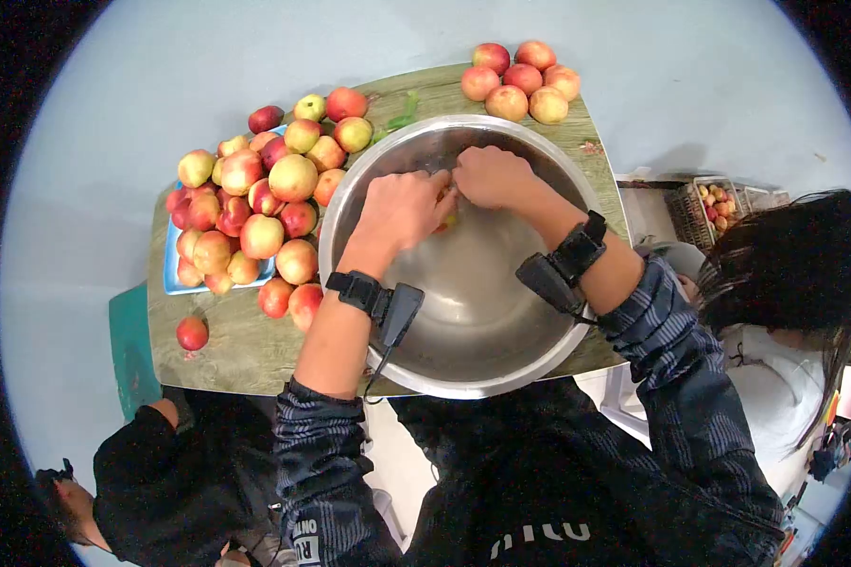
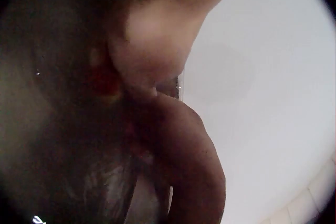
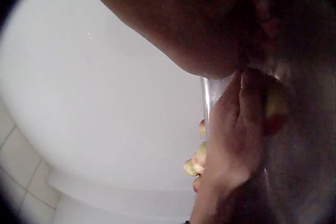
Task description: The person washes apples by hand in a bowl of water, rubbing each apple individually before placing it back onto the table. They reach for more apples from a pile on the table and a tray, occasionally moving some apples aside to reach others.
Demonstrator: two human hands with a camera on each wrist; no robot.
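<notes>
Over the big steel basin [image 1: 463,331], both hands meet near its far side. My left hand [image 1: 404,210] grips a red and yellow nectarine [image 1: 448,223], most of it hidden under the fingers. The right wrist view shows this nectarine [image 3: 275,106] beside the left hand's fingers. Close against the left fingertips is my right hand [image 1: 492,178], knuckles up and fingers bent down. Its fingertips are hidden from above, so I cannot tell whether they pinch the nectarine too. Water in the basin looks shallow and slightly cloudy.
Left of the basin, nectarines [image 1: 293,179] heap over a blue tray [image 1: 171,276] and spill onto the wooden table [image 1: 246,354]. Several more nectarines [image 1: 522,77] sit at the far right corner. One person sits at left [image 1: 180,472], another at right [image 1: 775,378]. A fruit crate [image 1: 688,217] stands beyond.
</notes>
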